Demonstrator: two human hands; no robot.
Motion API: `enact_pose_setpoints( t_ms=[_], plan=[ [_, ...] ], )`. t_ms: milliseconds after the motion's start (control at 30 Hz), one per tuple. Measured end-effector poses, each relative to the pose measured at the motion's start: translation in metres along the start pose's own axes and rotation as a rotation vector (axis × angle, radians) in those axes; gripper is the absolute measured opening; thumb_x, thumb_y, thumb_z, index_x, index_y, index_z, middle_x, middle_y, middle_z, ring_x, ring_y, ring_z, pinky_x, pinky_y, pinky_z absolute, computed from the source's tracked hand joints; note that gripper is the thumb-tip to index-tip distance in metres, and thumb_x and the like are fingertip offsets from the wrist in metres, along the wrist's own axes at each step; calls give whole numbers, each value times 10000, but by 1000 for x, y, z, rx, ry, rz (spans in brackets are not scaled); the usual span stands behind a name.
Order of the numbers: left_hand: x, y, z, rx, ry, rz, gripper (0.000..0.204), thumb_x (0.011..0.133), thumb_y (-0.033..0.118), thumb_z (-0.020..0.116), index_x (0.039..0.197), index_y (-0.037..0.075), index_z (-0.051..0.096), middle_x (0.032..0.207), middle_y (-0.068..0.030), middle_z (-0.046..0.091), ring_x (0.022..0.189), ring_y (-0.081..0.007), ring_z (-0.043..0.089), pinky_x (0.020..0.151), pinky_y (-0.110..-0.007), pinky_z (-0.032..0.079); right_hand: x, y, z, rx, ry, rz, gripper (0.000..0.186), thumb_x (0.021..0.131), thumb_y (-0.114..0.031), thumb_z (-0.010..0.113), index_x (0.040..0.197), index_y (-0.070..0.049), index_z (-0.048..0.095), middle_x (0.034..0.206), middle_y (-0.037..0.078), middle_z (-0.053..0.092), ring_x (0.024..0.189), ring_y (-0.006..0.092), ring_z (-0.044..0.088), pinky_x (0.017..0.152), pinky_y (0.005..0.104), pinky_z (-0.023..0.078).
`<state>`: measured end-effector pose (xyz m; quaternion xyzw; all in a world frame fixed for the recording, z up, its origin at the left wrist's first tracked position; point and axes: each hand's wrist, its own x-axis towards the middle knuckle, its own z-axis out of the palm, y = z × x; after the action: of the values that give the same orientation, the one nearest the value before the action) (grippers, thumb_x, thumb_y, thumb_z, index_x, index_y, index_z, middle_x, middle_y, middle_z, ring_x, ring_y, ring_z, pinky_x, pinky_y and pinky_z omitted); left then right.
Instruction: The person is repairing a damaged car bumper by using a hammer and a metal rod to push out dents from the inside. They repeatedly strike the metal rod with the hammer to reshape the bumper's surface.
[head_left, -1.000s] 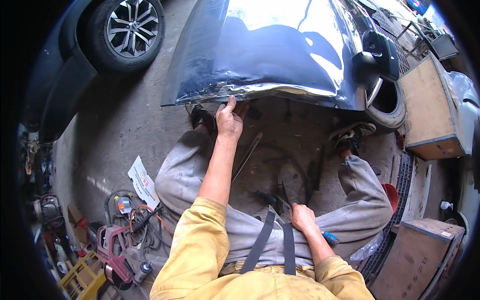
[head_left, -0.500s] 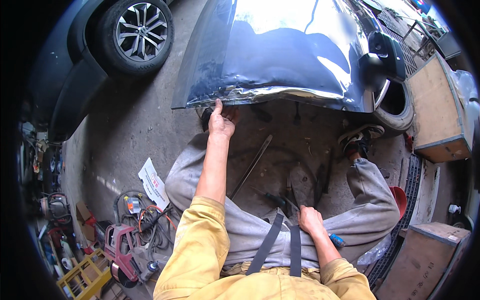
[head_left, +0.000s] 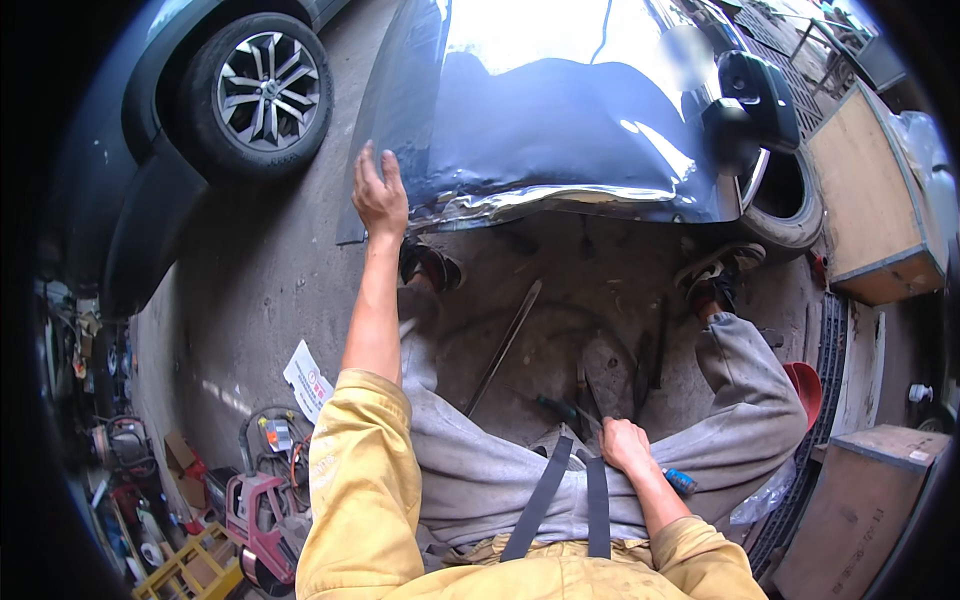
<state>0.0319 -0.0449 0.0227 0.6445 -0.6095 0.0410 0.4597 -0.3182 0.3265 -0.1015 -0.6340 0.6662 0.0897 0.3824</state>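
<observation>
A dark blue car door (head_left: pixel 560 130) lies ahead of me, its near edge crumpled and bent, with a black side mirror (head_left: pixel 760 100) at its right. My left hand (head_left: pixel 380 200) is at the door's near left corner with fingers stretched out; whether the palm touches the panel I cannot tell. Resting near my lap, my right hand (head_left: pixel 625 443) is closed round the shaft of a screwdriver. Its blue handle (head_left: pixel 680 482) sticks out past my wrist, and a bit of its shaft shows ahead of the fingers.
Tools lie on the floor between my legs, among them a long metal bar (head_left: pixel 505 345). A parked car's wheel (head_left: pixel 268 90) is at the far left. Left of me are a red machine (head_left: pixel 258 515) and a yellow frame (head_left: pixel 190 565). Wooden crates (head_left: pixel 870 190) stand at right.
My left hand has moved left from the crumpled edge to the door's left corner, its fingers now stretched out. My right hand has kept its place and hold.
</observation>
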Motion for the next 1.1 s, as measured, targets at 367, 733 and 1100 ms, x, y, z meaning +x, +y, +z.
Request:
enact_pose_setpoints(
  t_ms=[367,733,1100],
  plan=[
    [-31,-21,48,372,-398,79,649,1037,506,255,1519,75,317,1582,-188,271,1474,-351,222,1175,-529,156,4,6,2,51,-16,-26,215,856,-196,571,865,-13,685,866,240,698,856,386,696,762,479,553],
    [-14,108,96,403,-785,334,698,1029,521,298,1558,80,184,1622,-199,112,1504,-380,67,1182,-564,64,5,0,-5,120,79,-98,120,724,-92,630,788,-43,719,814,185,715,783,313,721,674,428,577],
    [-35,206,168,465,-829,506,779,1011,578,290,1555,39,148,1612,-241,92,1502,-403,29,1169,-605,45,4,1,-23,288,47,-187,189,756,-66,595,913,29,642,855,239,691,805,381,704,690,457,569]
  ],
)
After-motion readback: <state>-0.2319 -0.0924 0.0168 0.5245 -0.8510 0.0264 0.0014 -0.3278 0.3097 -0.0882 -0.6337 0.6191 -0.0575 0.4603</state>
